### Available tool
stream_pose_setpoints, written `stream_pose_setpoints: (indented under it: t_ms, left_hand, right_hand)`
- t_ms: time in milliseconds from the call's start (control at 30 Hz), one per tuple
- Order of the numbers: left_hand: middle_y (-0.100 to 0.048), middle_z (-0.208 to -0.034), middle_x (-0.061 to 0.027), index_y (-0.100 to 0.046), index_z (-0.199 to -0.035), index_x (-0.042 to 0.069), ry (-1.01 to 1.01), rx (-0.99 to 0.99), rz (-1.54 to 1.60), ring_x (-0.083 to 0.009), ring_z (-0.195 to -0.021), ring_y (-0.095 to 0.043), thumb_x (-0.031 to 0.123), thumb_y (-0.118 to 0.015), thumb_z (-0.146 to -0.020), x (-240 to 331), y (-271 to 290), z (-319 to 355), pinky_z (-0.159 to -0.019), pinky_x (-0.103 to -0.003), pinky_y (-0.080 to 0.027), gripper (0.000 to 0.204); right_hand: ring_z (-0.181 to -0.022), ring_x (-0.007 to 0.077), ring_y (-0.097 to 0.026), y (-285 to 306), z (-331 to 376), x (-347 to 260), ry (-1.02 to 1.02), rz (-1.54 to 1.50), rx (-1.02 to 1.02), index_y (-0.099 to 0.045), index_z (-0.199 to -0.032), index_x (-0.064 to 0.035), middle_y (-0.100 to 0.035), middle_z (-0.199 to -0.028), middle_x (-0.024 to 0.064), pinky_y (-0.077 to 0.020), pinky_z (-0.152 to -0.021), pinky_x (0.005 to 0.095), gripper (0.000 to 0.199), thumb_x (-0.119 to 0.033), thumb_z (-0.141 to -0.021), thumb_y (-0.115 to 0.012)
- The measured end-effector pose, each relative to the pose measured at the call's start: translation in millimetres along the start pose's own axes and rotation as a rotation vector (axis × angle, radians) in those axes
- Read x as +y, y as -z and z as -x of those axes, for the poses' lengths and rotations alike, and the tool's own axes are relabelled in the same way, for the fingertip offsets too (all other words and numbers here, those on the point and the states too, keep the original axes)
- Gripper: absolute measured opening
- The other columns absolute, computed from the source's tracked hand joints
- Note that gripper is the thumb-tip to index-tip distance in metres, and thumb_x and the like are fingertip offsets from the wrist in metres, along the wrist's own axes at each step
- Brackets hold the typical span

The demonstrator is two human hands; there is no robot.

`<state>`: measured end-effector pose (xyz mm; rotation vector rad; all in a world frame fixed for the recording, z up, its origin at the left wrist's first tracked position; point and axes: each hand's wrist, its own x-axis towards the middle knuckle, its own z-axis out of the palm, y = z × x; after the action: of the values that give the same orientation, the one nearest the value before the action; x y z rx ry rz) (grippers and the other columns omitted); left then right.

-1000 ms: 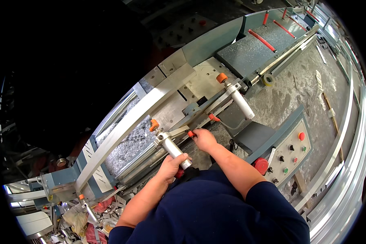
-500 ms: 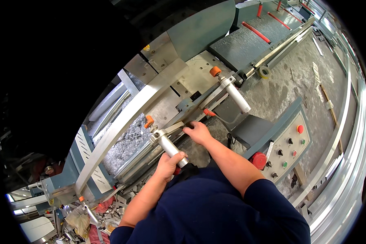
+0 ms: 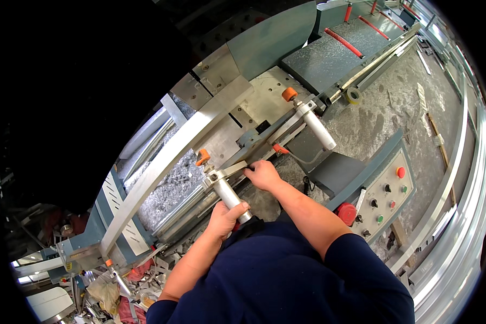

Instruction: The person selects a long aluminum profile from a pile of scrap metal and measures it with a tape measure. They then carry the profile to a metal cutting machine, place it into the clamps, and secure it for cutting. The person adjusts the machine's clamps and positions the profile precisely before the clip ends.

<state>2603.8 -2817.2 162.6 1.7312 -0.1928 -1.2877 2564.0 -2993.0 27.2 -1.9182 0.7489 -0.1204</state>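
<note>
The left hand (image 3: pixel 227 217) is closed round the lower end of a silver cylinder (image 3: pixel 228 193), the thumb being laid on its upper side; the silver cylinder is tilted ahead and to the left, and an orange pad (image 3: pixel 202 156) is carried beyond its far end; the right hand (image 3: pixel 264 175) is held ahead and to the right of the left hand, its thumb and fingers bent toward each other just beside a pale metal bracket (image 3: pixel 235 169); whether anything is pinched there cannot be told, the fingertips being partly hidden. Ahead and right of the right hand, a red fitting (image 3: pixel 279 148) is seen; farther that way, a second cylinder (image 3: pixel 319 129) is mounted; ahead and left of both hands, a long silver bar (image 3: pixel 188 135) is laid slantwise; metal shavings (image 3: pixel 170 190) are heaped between it and the left hand; well to the right of the right hand, a control panel (image 3: pixel 382 208) is set with buttons (image 3: pixel 400 172) and black knobs (image 3: pixel 387 188); far ahead, a dark grey table (image 3: pixel 316 62) is crossed by red rods (image 3: pixel 344 43).
</note>
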Motion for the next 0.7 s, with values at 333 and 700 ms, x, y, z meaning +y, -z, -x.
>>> stream_pose_setpoints:
  t_ms: [333,700]
  left_hand:
    - [-0.061,-0.067,-0.0044,-0.068,-0.088,0.004,-0.026,0.027,0.037,-0.0097,-0.043,-0.046,0.036,-0.072,-0.082,2.7,-4.8,-2.2,-0.037,-0.023,-0.032,0.034]
    - [-0.064,-0.073,-0.0044,-0.068,-0.092,0.002,-0.041,0.041,0.059,-0.0103,-0.053,-0.052,0.037,-0.071,-0.085,-2.8,-6.8,-3.9,-0.046,-0.025,-0.039,0.036]
  right_hand:
    - [-0.093,0.0388,-0.062,6.4,16.1,6.1,0.114,0.149,-0.015,-0.065,-0.093,-0.0004,-0.065,-0.096,0.0211,-0.0513,-0.084,0.0452,0.031,-0.025,-0.075,-0.073]
    - [-0.090,0.0343,-0.064,37.6,59.8,-31.6,0.126,-0.081,0.119,-0.067,-0.092,-0.0014,-0.066,-0.093,0.0162,-0.0521,-0.080,0.0416,0.026,-0.023,-0.079,-0.073]
